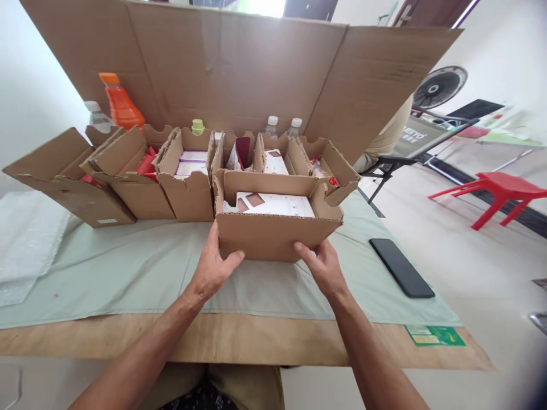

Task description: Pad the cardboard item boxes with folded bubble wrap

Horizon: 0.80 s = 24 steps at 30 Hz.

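Note:
An open-topped cardboard box (265, 236) is held between my two hands at the middle of the table. My left hand (216, 259) grips its left end, thumb on the front face and fingers hidden round the side. My right hand (322, 265) holds the lower right part in the same way. Inside lies a white box (284, 205) with brown squares on it. Directly behind stands a row of similar cardboard bins, among them one with purple-edged white packs (192, 162) and one with a red packet (147, 165).
A tall cardboard screen (239, 62) rises behind the bins, with an orange bottle (123, 102) before it. On the green cloth (141, 273) lie a black phone (401, 267) and, far left, bubble wrap (29, 245). A red stool (491, 191) stands right; a seated person shows partly behind the screen.

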Motion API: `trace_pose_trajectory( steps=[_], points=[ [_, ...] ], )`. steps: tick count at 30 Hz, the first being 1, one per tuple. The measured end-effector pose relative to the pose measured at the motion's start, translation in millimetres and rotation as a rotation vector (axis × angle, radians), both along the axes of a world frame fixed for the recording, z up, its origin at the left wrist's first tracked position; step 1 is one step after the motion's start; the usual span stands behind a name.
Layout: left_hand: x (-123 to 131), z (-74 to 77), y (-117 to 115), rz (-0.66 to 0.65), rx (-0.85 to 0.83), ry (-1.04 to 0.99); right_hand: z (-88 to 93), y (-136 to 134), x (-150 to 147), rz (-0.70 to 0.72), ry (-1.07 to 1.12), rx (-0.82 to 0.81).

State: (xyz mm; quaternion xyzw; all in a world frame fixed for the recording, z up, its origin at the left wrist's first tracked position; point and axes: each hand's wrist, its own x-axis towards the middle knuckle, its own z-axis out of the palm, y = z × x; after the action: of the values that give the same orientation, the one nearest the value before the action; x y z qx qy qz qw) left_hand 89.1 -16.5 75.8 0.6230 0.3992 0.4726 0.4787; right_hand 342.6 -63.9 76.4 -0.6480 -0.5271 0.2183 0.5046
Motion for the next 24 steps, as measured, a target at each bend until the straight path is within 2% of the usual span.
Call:
trace_pose_trajectory(
  steps=[2,5,8,10,12,15,17,21,24],
  points=[
    [-2,-4.6,-16,-0.003,0.022,0.014,-3.4,-21,-6,-0.058,-0.055,0.033],
    [-20,-15.8,-55,-0.011,0.026,0.078,-9.8,-66,-18,-0.125,-0.124,0.096],
    [-54,-19.1,-85,0.076,-0.022,0.118,-5.6,-86,-47,-0.047,-0.124,0.087],
    [-76,-13.4,-86,0.167,-0.017,0.095,4.1,-74,-70,0.059,-0.095,0.087],
    [-89,-3.8,-77,0.23,0.043,0.043,15.4,-53,-85,0.123,-0.068,0.136],
    [-85,6.5,-68,0.229,0.14,0.01,24.0,-36,-83,0.109,-0.056,0.232],
    [-75,5.1,-74,0.197,0.152,0.063,20.4,-46,-70,0.076,-0.073,0.232],
    [-65,-9.8,-93,0.15,0.093,0.162,4.0,-79,-48,0.047,-0.099,0.159],
    [-69,-15.2,-95,0.134,0.052,0.161,-6.1,-80,-50,0.061,-0.037,0.155]
  ],
)
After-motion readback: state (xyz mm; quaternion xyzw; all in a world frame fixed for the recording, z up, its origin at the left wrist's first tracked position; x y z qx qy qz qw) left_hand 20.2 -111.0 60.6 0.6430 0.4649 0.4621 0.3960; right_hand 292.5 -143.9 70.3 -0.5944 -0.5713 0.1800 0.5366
